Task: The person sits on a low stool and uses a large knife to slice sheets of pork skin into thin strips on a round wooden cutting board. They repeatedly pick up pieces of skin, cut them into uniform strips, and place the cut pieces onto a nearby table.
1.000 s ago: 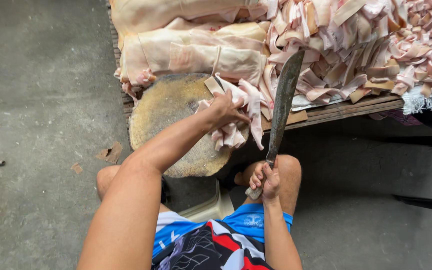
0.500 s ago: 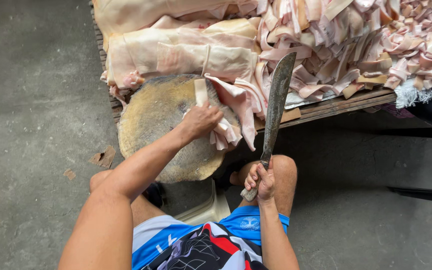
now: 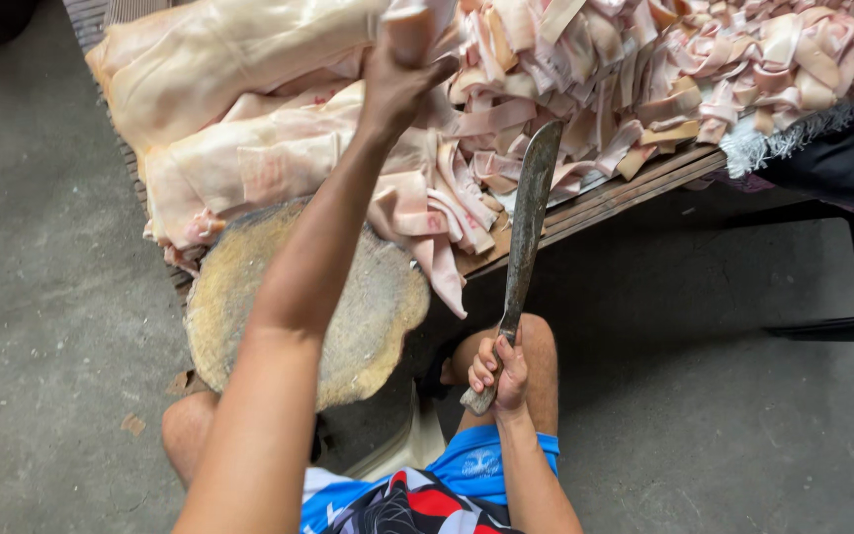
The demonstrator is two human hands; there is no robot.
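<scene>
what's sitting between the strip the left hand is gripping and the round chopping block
The left hand grips a meat strip up over the heap. Between it and the round wooden block lie the big pale slabs, whose edges overhang the block's far rim. The cleaver in the right hand stands off to the side.

We see pale pink and cream meat strips (image 3: 585,89) on the brown slatted bench (image 3: 615,203). Our yellowish-tan chopping block (image 3: 368,316) sits near a dull grey blade (image 3: 526,218), and our shorts (image 3: 427,494) are blue, red and black patterned.
</scene>
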